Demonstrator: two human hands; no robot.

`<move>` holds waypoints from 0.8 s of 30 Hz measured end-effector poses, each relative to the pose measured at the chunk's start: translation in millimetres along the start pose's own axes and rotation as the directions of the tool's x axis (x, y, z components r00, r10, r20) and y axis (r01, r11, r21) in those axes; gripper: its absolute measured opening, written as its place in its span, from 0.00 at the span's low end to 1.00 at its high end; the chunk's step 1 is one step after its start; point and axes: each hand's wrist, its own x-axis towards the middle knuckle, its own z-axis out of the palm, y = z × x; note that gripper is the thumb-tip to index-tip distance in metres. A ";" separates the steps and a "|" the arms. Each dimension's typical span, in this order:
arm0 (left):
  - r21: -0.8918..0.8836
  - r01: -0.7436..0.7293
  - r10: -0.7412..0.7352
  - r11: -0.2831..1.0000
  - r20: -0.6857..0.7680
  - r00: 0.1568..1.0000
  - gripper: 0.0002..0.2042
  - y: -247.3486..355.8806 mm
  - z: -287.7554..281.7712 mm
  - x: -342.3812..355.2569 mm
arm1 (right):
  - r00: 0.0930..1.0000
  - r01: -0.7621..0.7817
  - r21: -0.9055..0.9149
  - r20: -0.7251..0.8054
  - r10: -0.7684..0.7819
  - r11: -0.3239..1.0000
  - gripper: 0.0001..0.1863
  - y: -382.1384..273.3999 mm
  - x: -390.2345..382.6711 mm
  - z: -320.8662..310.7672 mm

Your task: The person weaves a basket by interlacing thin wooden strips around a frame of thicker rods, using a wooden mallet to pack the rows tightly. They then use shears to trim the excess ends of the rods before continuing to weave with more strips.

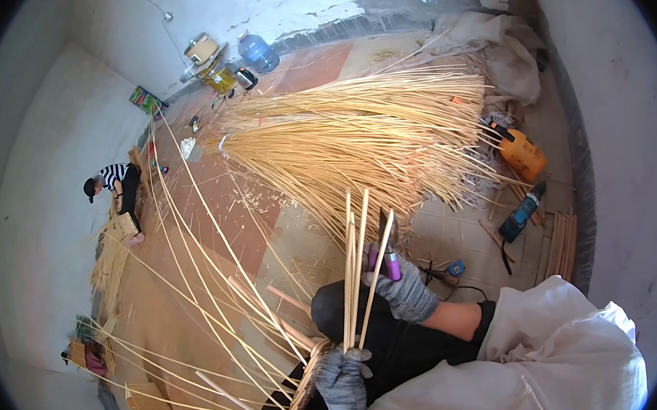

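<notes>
In the head view, your gloved left hand (342, 385) is closed around the lower ends of a few upright canes (349, 286), just beside the woven piece (305, 389) against your legs; your gloved right hand (408, 292) is wrapped round purple-handled shears (393, 268), blades up near the canes' tops; the step looks like readying or trimming canes, and the next move seems to call for a steady left grip and careful blade placement; any print on the green box (146, 100) is too small to read.

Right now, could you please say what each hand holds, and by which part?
Left hand: pale canes, low down; right hand: pruning shears, by their purple handles.
</notes>
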 end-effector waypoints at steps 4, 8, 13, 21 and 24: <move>-0.141 0.172 -0.147 0.975 0.169 0.974 0.15 -9.4 -7.0 4.9 | 0.998 0.060 0.001 0.035 -0.060 0.998 0.20 -2.8 2.8 0.6; -0.264 0.279 -0.217 0.923 0.239 0.946 0.18 -15.0 -8.8 11.6 | 0.996 0.083 0.041 0.024 -0.084 0.996 0.23 -10.4 0.5 -1.8; -0.185 0.222 -0.183 0.957 0.204 0.962 0.18 -12.8 -2.8 11.1 | 0.989 0.147 0.016 0.031 -0.147 0.989 0.26 -18.7 -2.7 1.0; -0.122 0.123 -0.120 0.985 0.026 0.992 0.17 -14.1 -1.1 4.8 | 0.977 -0.205 -0.078 -0.070 0.200 0.976 0.08 -26.6 14.6 -10.4; -0.101 0.081 -0.077 0.992 0.042 0.996 0.17 -17.3 -0.2 6.0 | 0.993 0.067 -0.168 -0.087 -0.082 0.983 0.12 -18.3 16.7 -5.6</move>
